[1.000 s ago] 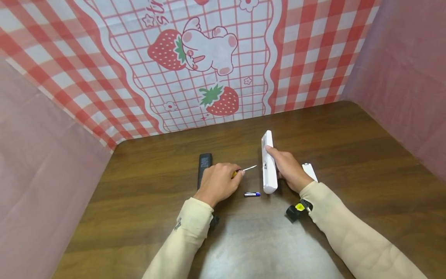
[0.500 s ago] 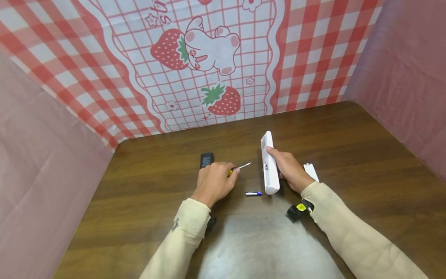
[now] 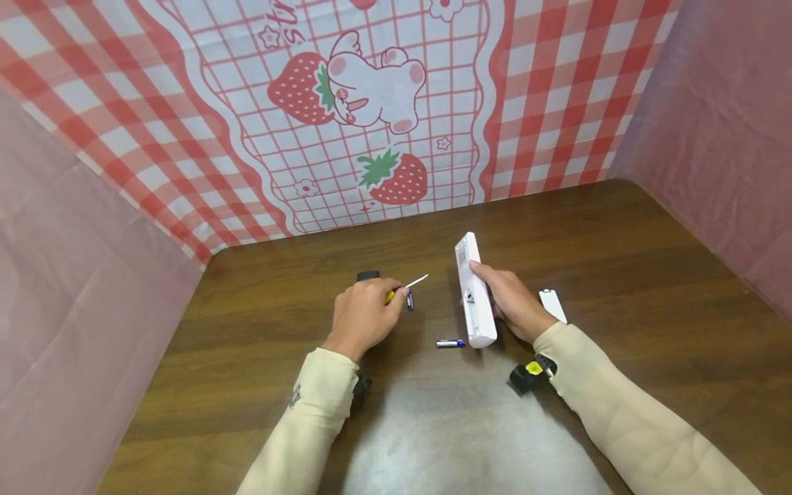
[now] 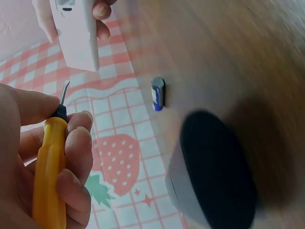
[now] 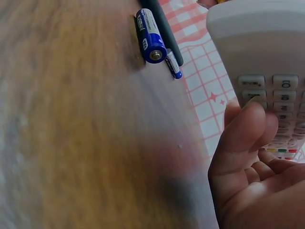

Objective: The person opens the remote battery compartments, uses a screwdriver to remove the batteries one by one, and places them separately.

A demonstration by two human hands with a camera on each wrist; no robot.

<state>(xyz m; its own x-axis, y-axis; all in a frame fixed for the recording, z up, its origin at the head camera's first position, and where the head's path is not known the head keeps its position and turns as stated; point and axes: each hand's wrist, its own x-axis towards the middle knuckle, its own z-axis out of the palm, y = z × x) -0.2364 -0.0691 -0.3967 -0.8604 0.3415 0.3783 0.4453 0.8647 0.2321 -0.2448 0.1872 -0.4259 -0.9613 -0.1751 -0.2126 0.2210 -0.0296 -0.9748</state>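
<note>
My left hand (image 3: 365,313) pinches a small screwdriver (image 4: 50,176) with a yellow handle, its thin metal shaft sticking out past the fingers. A white remote control (image 3: 473,292) is gripped in my right hand (image 3: 515,302), tilted so its back and battery slot show in the head view. The right wrist view catches its button side, with the fingers curled at its edge. One blue-and-white battery (image 3: 449,344) lies just left of the remote's near end. A second battery (image 3: 410,300) lies beside my left fingertips.
A black remote-like bar (image 3: 368,276) lies mostly hidden under my left hand. The white battery cover (image 3: 553,306) rests on the wooden table (image 3: 247,323), right of my right hand. A checked strawberry cloth (image 3: 396,179) hangs at the back, with pink cloth at both sides.
My left hand has moved left with the screwdriver, covering more of the black bar and uncovering the second battery. The white remote has turned slightly, showing more of its back.
</note>
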